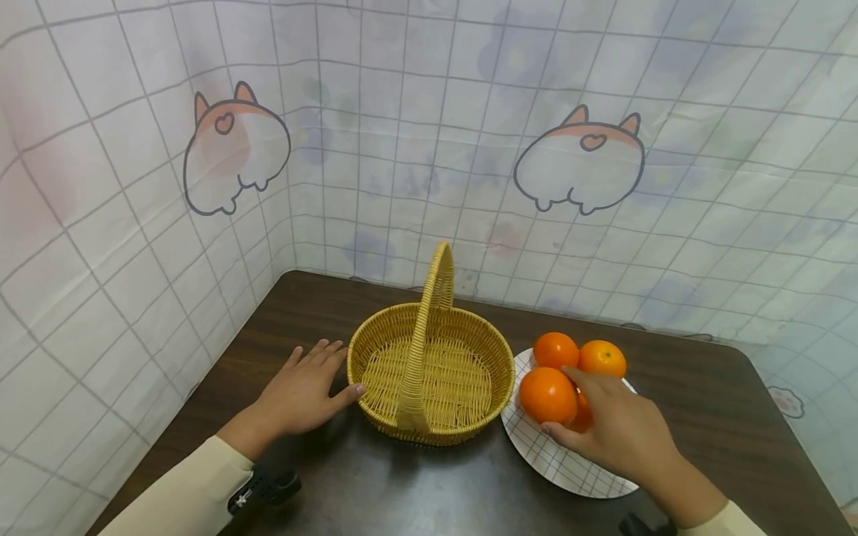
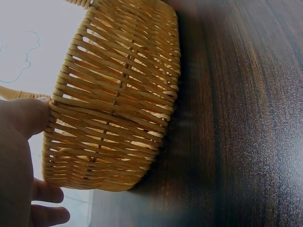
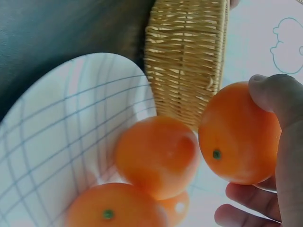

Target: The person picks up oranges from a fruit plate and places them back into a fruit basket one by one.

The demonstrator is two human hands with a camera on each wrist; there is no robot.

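An oval yellow wicker basket (image 1: 436, 435) with a tall arched handle stands mid-table, its inside bare. My left hand (image 1: 302, 391) lies against its left side, fingers spread, the thumb touching the rim (image 2: 71, 71). With my right hand (image 1: 620, 424) I grip an orange (image 1: 547, 395) between thumb and fingers; in the right wrist view this orange (image 3: 240, 133) is held above the others. Several more oranges (image 1: 602, 359) sit on a white plate (image 1: 570, 473) with dark grid lines, right of the basket.
The dark brown table (image 1: 402, 491) has its back edge along a white grid-patterned curtain (image 1: 402, 149) with cartoon animal drawings. Another stretch of curtain runs along the left side. Dark devices (image 1: 264, 490) are strapped near both wrists.
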